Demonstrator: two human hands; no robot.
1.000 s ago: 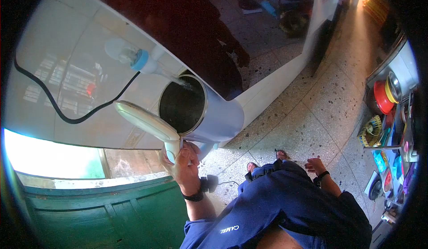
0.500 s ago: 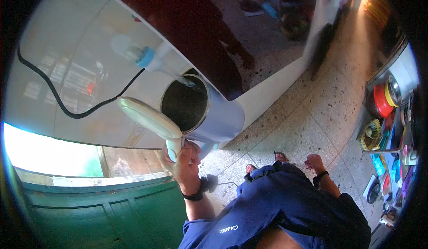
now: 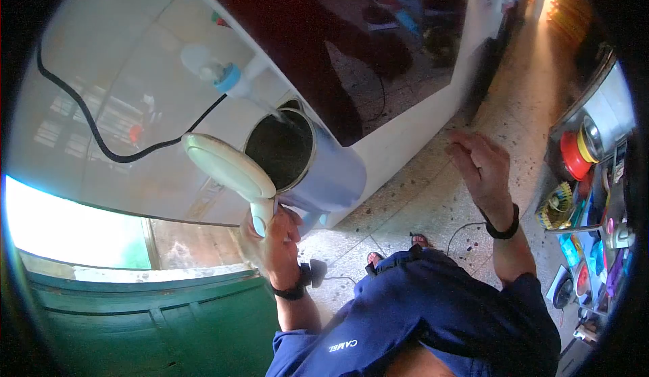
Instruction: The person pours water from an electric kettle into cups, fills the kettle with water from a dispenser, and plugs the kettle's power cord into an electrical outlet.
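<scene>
A pale blue kettle with a dark inside is tilted, its cream lid swung open to the left. My left hand is wrapped round its handle below the lid. Water runs into the kettle's mouth from a tap fitting with a blue ring. Above the dark-topped cabinet's right side, my right hand is raised over the floor, fingers loosely bent and apart, holding nothing.
A black cable crosses the white tiled wall. The dark glossy panel borders the kettle. A green door stands lower left. Bowls and a yellow basket are on the rack at the right.
My right hand has risen from beside my body toward the dark panel. The kettle remains in my left hand under the running water, and the view has shifted slightly.
</scene>
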